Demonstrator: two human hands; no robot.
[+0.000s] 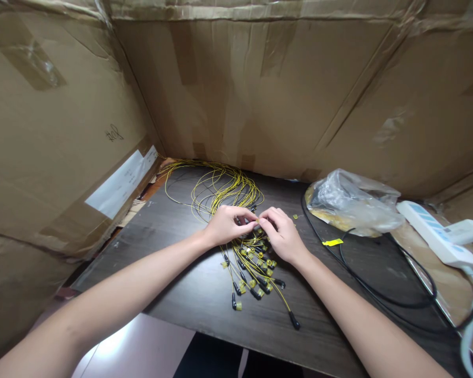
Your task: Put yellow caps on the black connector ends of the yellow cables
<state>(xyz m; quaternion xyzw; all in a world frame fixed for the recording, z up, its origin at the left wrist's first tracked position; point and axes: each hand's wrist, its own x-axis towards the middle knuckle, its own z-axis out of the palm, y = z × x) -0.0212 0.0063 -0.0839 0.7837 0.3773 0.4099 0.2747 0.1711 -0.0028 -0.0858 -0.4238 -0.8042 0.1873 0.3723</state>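
Note:
My left hand (pixel 229 224) and my right hand (pixel 280 231) meet over a bundle of thin yellow cables (pixel 236 191) on the dark table. Both hands are closed in a pinch, fingertips nearly touching around a small yellowish piece (pixel 257 221). Fingers partly hide it, so its exact shape cannot be made out. Below the hands, the cable ends fan out towards me with black connectors (pixel 255 294), many bearing small translucent yellow caps (pixel 238 306). One black connector without a visible cap (pixel 294 320) lies nearest the table's front edge.
Cardboard walls (pixel 236 94) enclose the table (pixel 173 294) at the back and left. On the right are a clear plastic bag (pixel 352 202) holding yellowish pieces, a black cord (pixel 362 281) with a yellow tag (pixel 332 242), and a white power strip (pixel 429 231). A loose yellow cap (pixel 295 216) lies beyond my right hand.

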